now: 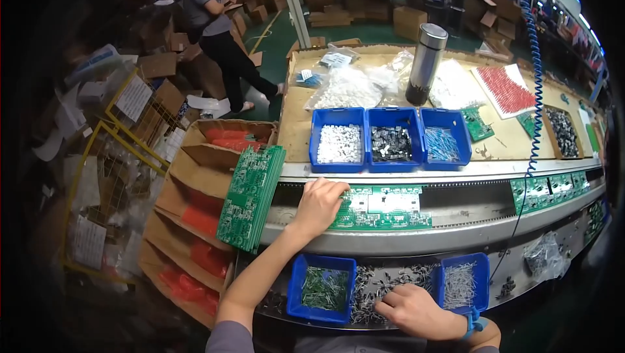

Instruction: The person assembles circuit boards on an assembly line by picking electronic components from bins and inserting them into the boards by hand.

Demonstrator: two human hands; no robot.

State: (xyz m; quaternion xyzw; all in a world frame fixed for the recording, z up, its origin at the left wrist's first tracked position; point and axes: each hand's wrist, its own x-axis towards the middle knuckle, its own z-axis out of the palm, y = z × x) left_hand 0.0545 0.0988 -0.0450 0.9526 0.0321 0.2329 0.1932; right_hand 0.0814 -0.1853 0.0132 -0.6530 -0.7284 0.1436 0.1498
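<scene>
My left hand (319, 204) grips the left end of a green circuit board (394, 208) lying on the conveyor rail (469, 221); its fingers bend over the board's edge. Down at the near tray, my right hand (409, 312) has its fingertips pinched together at the loose small dark parts with thin leads (384, 282). What is between those fingertips is too small to tell. To the left of that pile stands a blue bin of green leaded parts (324, 288); to its right is a blue bin of silvery leaded parts (461, 282). A blue band circles my right wrist.
A stack of green boards (250, 198) leans beside a cardboard rack (185, 213) at left. Beyond the rail are three blue bins (390, 164), a steel flask (427, 65) and plastic bags (348, 89). A coiled blue cord (538, 92) hangs at right. Someone (221, 34) walks behind.
</scene>
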